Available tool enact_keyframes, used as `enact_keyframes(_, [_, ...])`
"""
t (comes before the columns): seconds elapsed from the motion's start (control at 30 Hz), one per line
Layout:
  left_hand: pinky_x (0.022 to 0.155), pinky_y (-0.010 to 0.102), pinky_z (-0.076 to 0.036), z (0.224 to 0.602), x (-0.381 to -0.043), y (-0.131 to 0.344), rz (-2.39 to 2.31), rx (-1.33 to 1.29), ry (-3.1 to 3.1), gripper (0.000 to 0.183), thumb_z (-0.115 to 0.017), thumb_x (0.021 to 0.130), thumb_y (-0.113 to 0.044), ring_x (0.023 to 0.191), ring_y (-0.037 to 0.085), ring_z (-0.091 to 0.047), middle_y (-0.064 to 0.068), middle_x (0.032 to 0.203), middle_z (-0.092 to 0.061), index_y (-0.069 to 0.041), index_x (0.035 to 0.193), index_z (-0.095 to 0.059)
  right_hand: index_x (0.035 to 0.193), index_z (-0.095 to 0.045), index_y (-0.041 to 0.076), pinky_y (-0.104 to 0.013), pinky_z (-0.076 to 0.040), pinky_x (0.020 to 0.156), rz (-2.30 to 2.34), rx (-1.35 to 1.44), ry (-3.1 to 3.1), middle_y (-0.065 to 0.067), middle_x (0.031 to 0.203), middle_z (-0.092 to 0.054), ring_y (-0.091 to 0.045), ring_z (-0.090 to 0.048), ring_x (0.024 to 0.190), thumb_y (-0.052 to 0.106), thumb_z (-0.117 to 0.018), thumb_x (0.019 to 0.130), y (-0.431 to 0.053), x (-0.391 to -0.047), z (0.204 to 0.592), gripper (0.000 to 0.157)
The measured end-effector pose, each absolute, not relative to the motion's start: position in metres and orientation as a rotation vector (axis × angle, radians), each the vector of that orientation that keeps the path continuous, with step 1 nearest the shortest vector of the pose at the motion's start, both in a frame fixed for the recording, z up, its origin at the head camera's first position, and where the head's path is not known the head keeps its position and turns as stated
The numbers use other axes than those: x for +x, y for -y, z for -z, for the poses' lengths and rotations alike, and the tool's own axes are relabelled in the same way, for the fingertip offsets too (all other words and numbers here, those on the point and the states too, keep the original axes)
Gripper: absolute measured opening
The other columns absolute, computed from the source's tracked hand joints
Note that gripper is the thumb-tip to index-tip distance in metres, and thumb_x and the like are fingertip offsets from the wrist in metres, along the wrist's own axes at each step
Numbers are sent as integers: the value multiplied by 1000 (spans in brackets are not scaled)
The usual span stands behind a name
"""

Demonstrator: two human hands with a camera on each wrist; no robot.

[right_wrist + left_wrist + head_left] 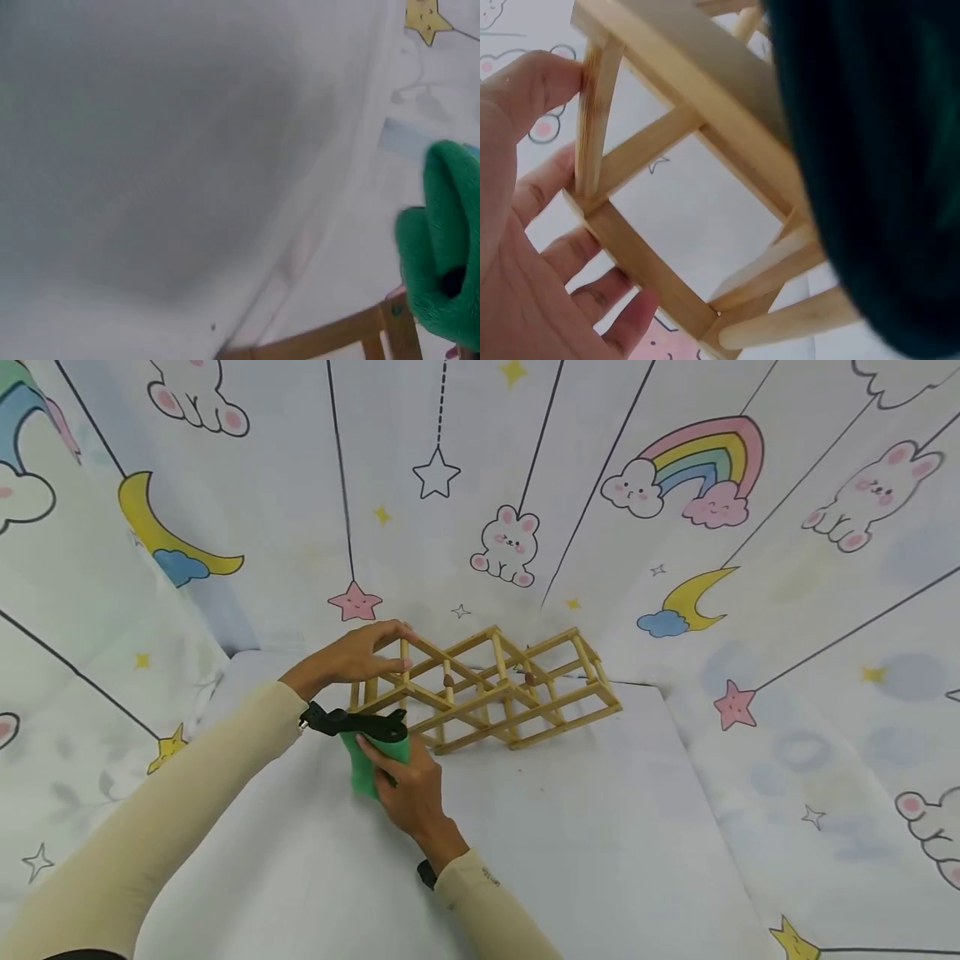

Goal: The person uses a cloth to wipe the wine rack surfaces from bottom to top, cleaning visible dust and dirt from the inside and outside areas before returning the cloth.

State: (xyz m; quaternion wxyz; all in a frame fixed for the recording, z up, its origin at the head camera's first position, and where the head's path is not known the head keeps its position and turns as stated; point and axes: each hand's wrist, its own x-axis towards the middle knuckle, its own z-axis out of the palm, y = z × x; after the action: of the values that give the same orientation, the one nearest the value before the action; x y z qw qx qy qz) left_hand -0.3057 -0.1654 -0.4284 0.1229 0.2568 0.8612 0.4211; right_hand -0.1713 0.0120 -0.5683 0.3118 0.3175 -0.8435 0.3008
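A wooden folding rack (498,656) of light slats and round rods stands on the white table, spread out in a lattice. My left hand (345,658) grips its left end, thumb and fingertips on an end post and slat, as the left wrist view shows close up. Below it, my right hand (412,789) holds a folded green cloth (363,772), thumb on top. The cloth is beside the rack's lower left corner. A dark green blur of the cloth (877,150) covers the right side of the left wrist view. The right hand itself is hidden in the right wrist view.
The white tabletop (585,827) spreads in front of the rack, its back edge just behind it. A backdrop (300,485) printed with moons, stars, rabbits and rainbows rises behind and at both sides. A black strap (352,722) hangs at the left wrist, over the cloth.
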Motion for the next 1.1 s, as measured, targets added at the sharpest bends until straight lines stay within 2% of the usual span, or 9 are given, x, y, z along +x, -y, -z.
enact_keyframes(0.13, [129,61,-26,426,-304,161,-1212,674,-2557,46,-72,104,-24,161,39,-30,14,168,-43,-8,144,-57,135,-74,35,-28,-58,70,-745,700,2459,-8,123,-75,-19,-70,104,8,-78,93,-23,-178,573,51])
enact_keyframes(0.23, [130,60,-25,426,-303,158,-1230,673,-2552,47,-73,103,-24,162,40,-28,16,169,-41,-7,144,-56,134,-74,38,-32,-59,74,-746,593,2618,-6,131,-73,-20,-71,112,10,-80,92,-33,-176,577,51])
enact_keyframes(0.4, [129,62,-24,425,-303,160,-1243,701,-2563,46,-73,103,-23,162,41,-28,16,168,-41,-6,143,-57,135,-74,36,-31,-61,84,-718,801,2489,-6,132,-73,-19,-70,116,10,-79,95,-29,-179,567,48])
enact_keyframes(0.47, [129,62,-24,424,-303,160,-1239,691,-2563,45,-72,104,-23,162,40,-28,16,169,-40,-7,143,-57,135,-74,37,-30,-61,81,-713,823,2515,-4,132,-73,-19,-69,115,9,-77,96,-24,-183,563,47])
enact_keyframes(0.63, [130,62,-24,421,-302,155,-1211,685,-2547,47,-72,104,-24,162,41,-28,16,170,-39,-7,145,-55,130,-75,40,-28,-54,69,-807,561,2767,-3,135,-72,-18,-69,112,10,-77,94,-30,-182,567,48])
enact_keyframes(0.87, [129,63,-25,418,-301,158,-1216,679,-2569,45,-72,104,-22,161,42,-28,17,168,-40,-5,142,-56,131,-75,39,-28,-59,80,-788,757,2553,-1,132,-73,-18,-69,116,10,-80,95,-25,-181,559,47])
enact_keyframes(1.0, [129,63,-25,425,-301,158,-1202,673,-2568,48,-72,104,-26,162,41,-29,17,170,-38,-6,144,-55,130,-74,44,-32,-57,79,-836,548,2747,0,139,-70,-18,-67,121,14,-79,95,-32,-176,568,46])
enact_keyframes(1.1, [129,61,-26,428,-301,157,-1198,681,-2559,49,-72,104,-28,162,40,-28,17,171,-37,-6,144,-55,128,-76,43,-33,-57,80,-910,515,2740,-1,138,-70,-18,-68,119,12,-79,93,-49,-167,579,47])
